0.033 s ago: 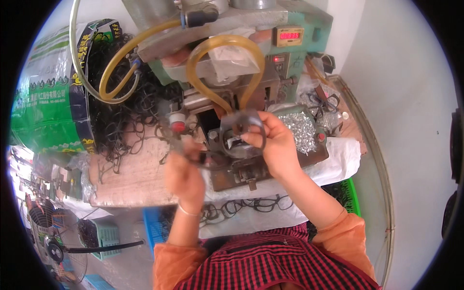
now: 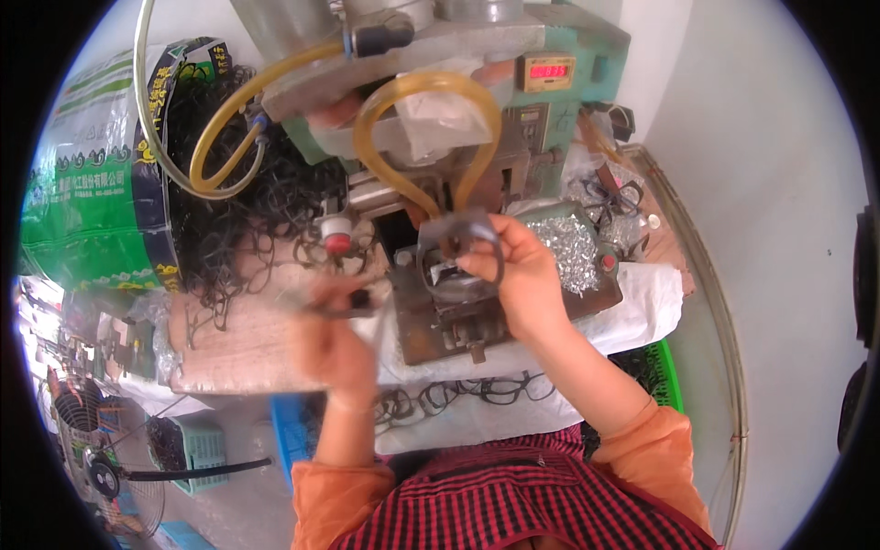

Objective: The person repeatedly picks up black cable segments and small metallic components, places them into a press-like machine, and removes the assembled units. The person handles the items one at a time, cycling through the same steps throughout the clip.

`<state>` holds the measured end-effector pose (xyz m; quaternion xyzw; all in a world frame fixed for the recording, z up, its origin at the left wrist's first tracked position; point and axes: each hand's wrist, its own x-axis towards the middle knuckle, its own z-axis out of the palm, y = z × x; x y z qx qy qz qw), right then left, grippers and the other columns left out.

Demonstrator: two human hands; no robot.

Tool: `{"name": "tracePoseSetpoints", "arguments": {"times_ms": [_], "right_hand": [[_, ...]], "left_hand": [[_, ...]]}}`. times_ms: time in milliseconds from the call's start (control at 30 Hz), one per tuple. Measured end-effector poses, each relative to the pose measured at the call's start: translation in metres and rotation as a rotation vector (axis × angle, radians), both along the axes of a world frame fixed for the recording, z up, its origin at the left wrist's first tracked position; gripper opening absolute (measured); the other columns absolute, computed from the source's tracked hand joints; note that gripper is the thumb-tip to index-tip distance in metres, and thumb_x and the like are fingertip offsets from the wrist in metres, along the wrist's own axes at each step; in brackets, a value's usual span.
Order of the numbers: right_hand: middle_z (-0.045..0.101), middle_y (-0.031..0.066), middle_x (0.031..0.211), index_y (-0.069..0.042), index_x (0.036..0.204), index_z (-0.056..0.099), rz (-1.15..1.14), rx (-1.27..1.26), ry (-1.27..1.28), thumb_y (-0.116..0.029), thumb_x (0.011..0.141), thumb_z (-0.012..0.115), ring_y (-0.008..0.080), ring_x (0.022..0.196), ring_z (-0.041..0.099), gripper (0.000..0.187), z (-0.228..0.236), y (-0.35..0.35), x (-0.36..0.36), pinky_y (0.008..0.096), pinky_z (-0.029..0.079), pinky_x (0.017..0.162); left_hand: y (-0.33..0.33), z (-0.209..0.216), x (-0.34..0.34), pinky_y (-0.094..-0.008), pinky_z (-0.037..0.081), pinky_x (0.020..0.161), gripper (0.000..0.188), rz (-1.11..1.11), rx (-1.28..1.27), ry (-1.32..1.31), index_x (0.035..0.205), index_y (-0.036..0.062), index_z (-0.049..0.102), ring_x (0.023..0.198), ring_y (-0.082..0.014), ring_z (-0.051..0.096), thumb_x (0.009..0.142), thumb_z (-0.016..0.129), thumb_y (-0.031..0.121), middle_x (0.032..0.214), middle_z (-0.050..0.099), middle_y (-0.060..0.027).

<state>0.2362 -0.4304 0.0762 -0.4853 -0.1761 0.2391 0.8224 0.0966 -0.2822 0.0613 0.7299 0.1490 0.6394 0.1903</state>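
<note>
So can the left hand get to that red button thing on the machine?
Probably yes. The left hand is just below the red button, and nothing seems to block the gap between them. But its fingers look busy holding a small dark part, blurred here, so pressing could be awkward.

A small workshop — a bench press machine with hoses, heaped loose parts.

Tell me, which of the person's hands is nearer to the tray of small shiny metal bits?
Right. The right hand, holding a dark spectacle frame, is just left of the tray of small shiny metal bits. The left hand is blurred, farther left and lower.
</note>
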Motion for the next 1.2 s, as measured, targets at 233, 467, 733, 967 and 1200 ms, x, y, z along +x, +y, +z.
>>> {"name": "tracePoseSetpoints", "arguments": {"times_ms": [233, 467, 733, 967, 1200], "right_hand": [[0.067, 0.0148, 0.117, 0.002, 0.134, 0.055, -0.079, -0.226, -0.495, -0.010, 0.089, 0.074, 0.0216, 0.106, 0.065, 0.051, 0.015, -0.028, -0.010, 0.0308, 0.049, 0.094], [0.068, 0.0101, 0.093, -0.006, 0.102, 0.073, -0.021, -0.485, -1.109, -0.013, 0.071, 0.083, 0.0291, 0.090, 0.062, 0.034, 0.028, -0.062, 0.002, 0.0389, 0.050, 0.081], [0.067, 0.0111, 0.090, -0.007, 0.089, 0.073, 0.357, -0.542, -1.094, -0.016, 0.075, 0.077, 0.0329, 0.092, 0.064, 0.018, 0.036, -0.095, 0.018, 0.0442, 0.052, 0.082], [0.067, 0.0137, 0.098, -0.004, 0.088, 0.072, -0.711, -0.985, -1.209, -0.009, 0.073, 0.078, 0.0374, 0.103, 0.060, 0.017, -0.083, -0.093, 0.058, 0.0444, 0.050, 0.087], [0.071, 0.0110, 0.089, -0.005, 0.086, 0.075, -0.713, -0.948, -0.992, -0.006, 0.076, 0.075, 0.0337, 0.092, 0.064, 0.010, -0.083, -0.089, 0.074, 0.0428, 0.051, 0.083]], "left_hand": [[-0.023, 0.082, -0.088, -0.0320, 0.041, 0.060, 0.017, -0.650, 0.258, -0.727, 0.084, 0.0098, 0.052, 0.069, -0.0148, 0.053, 0.095, 0.063, 0.018, 0.079, 0.057, -0.0025], [0.002, 0.013, -0.014, -0.0260, 0.049, 0.053, 0.031, -0.431, -0.196, 0.048, 0.123, -0.0055, 0.063, 0.063, -0.0146, 0.061, 0.093, 0.054, -0.011, 0.092, 0.066, -0.0136], [-0.011, 0.004, 0.021, -0.0303, 0.050, 0.058, 0.021, -0.356, 0.262, 0.140, 0.095, 0.0012, 0.073, 0.065, -0.0250, 0.063, 0.077, 0.073, -0.009, 0.087, 0.070, -0.0129], [-0.024, 0.013, 0.049, -0.0313, 0.047, 0.052, 0.021, -0.397, 0.481, 0.162, 0.093, 0.0068, 0.075, 0.062, -0.0214, 0.060, 0.075, 0.080, -0.001, 0.081, 0.065, -0.0080], [-0.021, 0.011, 0.052, -0.0319, 0.045, 0.051, 0.019, -0.442, 0.513, 0.131, 0.085, 0.0076, 0.070, 0.063, -0.0212, 0.059, 0.072, 0.081, -0.001, 0.081, 0.062, -0.0063]]}}
